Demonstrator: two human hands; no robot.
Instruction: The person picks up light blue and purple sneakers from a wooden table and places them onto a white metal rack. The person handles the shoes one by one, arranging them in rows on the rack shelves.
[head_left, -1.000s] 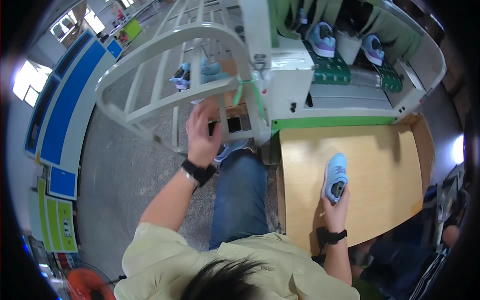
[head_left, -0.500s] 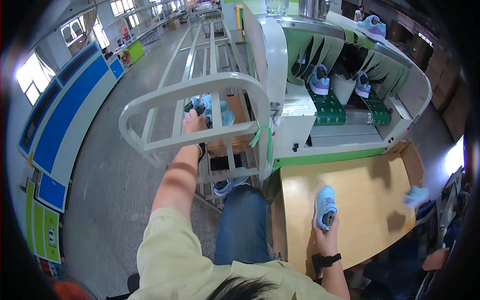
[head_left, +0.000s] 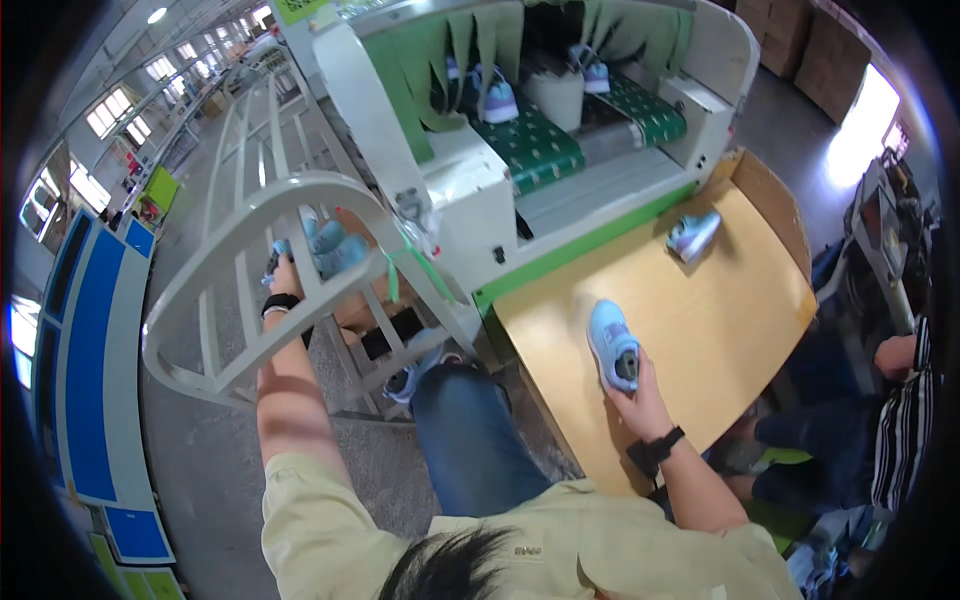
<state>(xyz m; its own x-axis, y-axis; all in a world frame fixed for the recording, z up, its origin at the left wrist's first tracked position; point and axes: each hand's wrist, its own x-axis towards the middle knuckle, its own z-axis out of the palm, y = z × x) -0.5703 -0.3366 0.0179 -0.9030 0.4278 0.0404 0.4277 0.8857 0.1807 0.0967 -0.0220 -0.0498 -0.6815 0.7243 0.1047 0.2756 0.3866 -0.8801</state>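
**Left hand deep in the rack, right hand resting on a shoe**

A light-blue shoe (head_left: 613, 343) lies sole-down on the wooden worktable (head_left: 740, 330), its heel opening under the fingers of the right hand (head_left: 640, 395), which curl loosely around the heel and hold it in place. The shoe points away from that hand toward the machine. Compared with half a second ago, the shoe and right hand have kept the same spot on the table.

The left hand (head_left: 284, 280) is stretched far forward, further up than before, reaching between the bars of a white metal rack (head_left: 240, 250). It meets a second pale-blue shoe (head_left: 335, 250) that sits just beyond its fingers inside the rack; whether the fingers are closed on it cannot be told, since a bar crosses the hand.

Beyond the right hand, near the table's far corner, a third small shoe (head_left: 692, 235) lies on its side. Past both hands stands a white and green conveyor machine (head_left: 540, 150) with more shoes on its green belt. To the right of the right hand another person's arm in a striped sleeve (head_left: 905, 420) shows.
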